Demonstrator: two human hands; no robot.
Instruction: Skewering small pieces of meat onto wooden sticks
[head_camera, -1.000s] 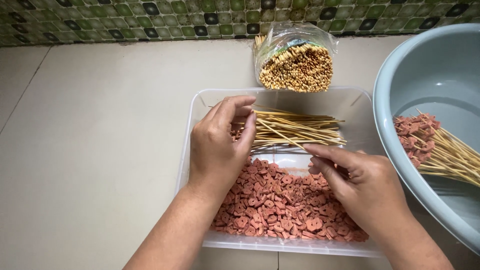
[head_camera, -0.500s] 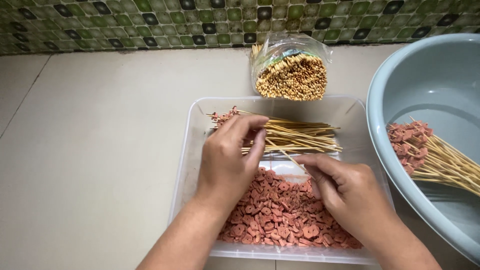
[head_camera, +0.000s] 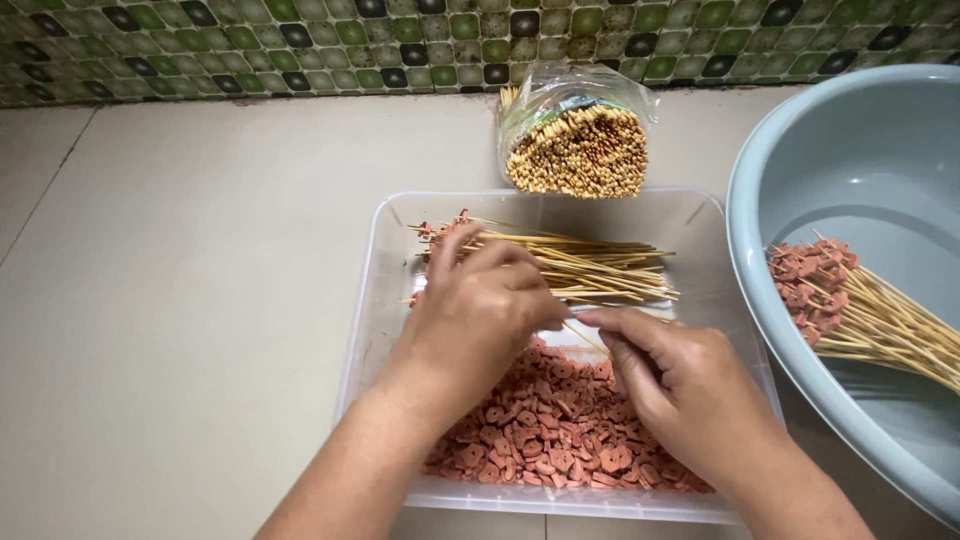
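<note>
We saw a thin bamboo skewer (head_camera: 592, 338) pinched at the meeting point of both hands, over the middle of a clear plastic tray (head_camera: 372, 300). The left hand (head_camera: 478, 312) was curled over, its fingertips closed together near the skewer's end; whether a sausage piece sat between them we could not tell, since the knuckles hid it. The right hand (head_camera: 682, 392) had thumb and forefinger closed on the skewer, the other fingers loosely bent beneath.

Below both hands lay a heap of small pink-red sausage slices (head_camera: 545, 440), filling the near half of the tray. In the far half rested a loose pile of skewers (head_camera: 590, 268), lying crosswise, a few of them already carrying red pieces at their left tips.

Just beyond the tray stood a clear plastic bag of bare skewers (head_camera: 580, 150), their blunt ends facing us, close to a wall of green mosaic tile (head_camera: 250, 40). To the right, just beside the tray, sat a pale blue basin (head_camera: 800, 160), holding a bundle of loaded skewers (head_camera: 850, 300) with the meat ends pointing left. Everything rested on a floor of beige tiles (head_camera: 180, 300).
</note>
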